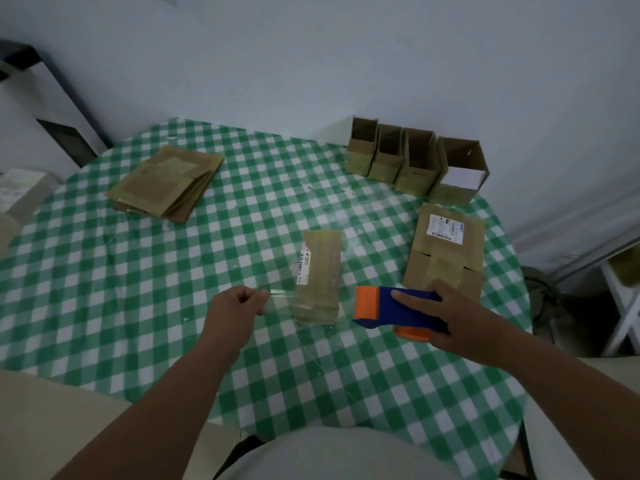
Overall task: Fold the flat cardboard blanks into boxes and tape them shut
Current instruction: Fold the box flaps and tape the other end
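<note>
Box (318, 277) lies between my grips on the surface (173, 289); my left hand (239, 303) pinches barely visible clear tape (280, 295), my right hand (446, 320) clasps the half-covered dispenser (391, 308).

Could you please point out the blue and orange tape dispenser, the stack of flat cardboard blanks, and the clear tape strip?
Blue and orange tape dispenser (398, 308), head view, blue body.
Stack of flat cardboard blanks (166, 183), head view, top blank.
Clear tape strip (282, 292), head view, stretched section.
</note>
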